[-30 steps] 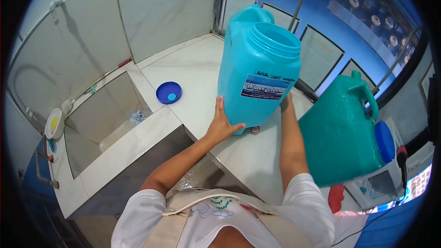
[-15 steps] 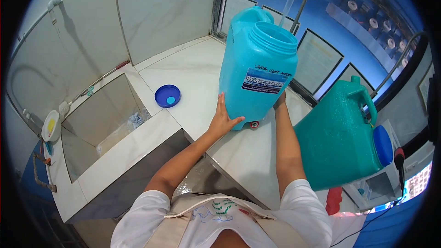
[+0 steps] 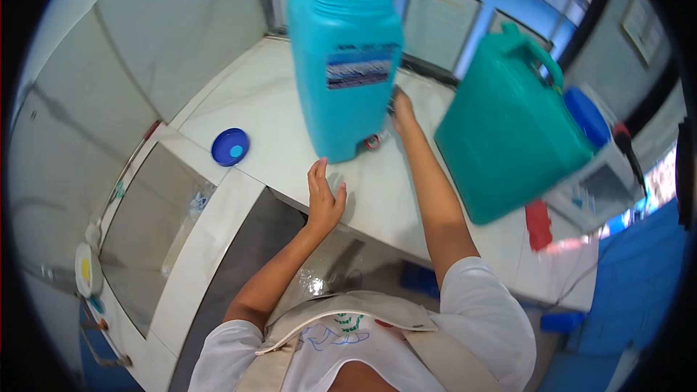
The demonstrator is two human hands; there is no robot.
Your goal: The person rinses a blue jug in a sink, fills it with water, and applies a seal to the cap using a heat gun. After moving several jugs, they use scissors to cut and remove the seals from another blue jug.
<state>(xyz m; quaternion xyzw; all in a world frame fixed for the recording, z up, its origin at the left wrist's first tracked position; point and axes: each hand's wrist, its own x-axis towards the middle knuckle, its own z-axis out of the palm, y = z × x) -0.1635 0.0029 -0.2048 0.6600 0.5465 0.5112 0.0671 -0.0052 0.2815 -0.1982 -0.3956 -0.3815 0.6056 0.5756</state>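
On a white counter (image 3: 381, 203), an uncapped light-blue jug (image 3: 341, 112) stands at twelve o'clock, the left hand (image 3: 324, 203) wide-fingered near its bottom front corner, the right hand (image 3: 403, 111) along its right side, grip unclear, a blue cap (image 3: 230, 147) toward ten o'clock, a green jug (image 3: 501, 138) toward two.

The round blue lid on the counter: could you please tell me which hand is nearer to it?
Left. The left hand is to the right of the blue lid; the right hand is farther off, at the right side of the turquoise jerrycan.
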